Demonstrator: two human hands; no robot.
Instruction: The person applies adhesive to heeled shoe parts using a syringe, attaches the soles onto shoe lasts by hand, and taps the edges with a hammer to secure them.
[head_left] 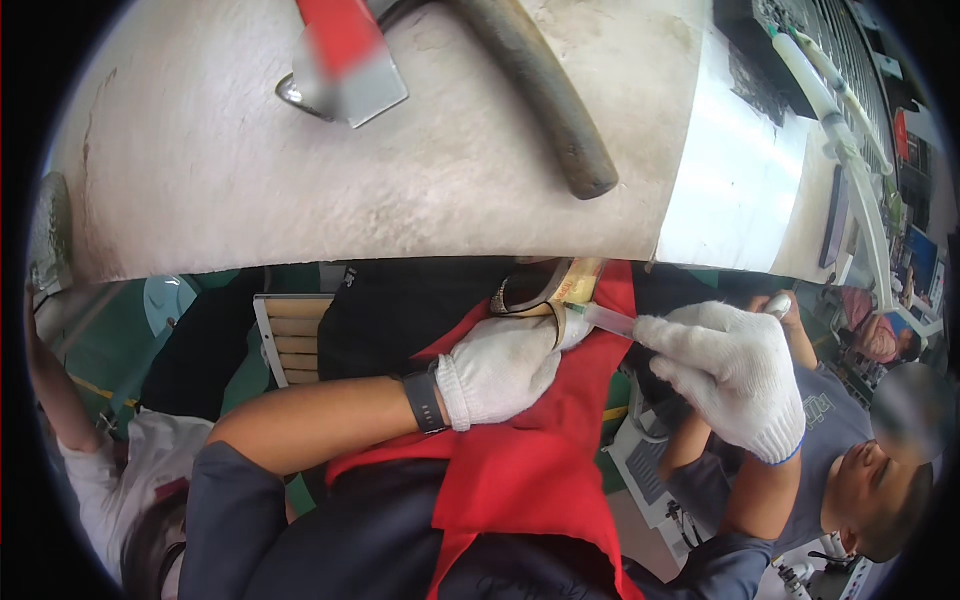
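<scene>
The left hand point(505, 370), in a white knitted glove, is closed around a shoe point(574, 284) with a gold-coloured strap and a yellow patch inside, held over the lap just below the near edge of the desk. The right hand point(722, 372), gloved likewise, grips a clear tube point(612, 321) between thumb and fingers, its green tip pointing at the shoe; whether tip and shoe touch, I cannot tell. A dark watch point(426, 401) circles the left wrist, and a red apron point(530, 490) lies over the dark clothes beneath.

Beyond the hands, the desk point(400, 205) has a pale, stained, scuffed top. On it a brown curved handle point(545, 100) reaches in from the upper edge, to the right of a red and silver metal piece point(345, 65). A bright white strip point(728, 185) covers part of the right side, with large syringes point(805, 80) near the far right.

Below, a slatted seat point(291, 340) and a round blue stool point(166, 300) stand on a green floor with yellow lines. A person in a white top point(120, 470) sits at left; another, in a grey shirt point(815, 420), is close by at right.
</scene>
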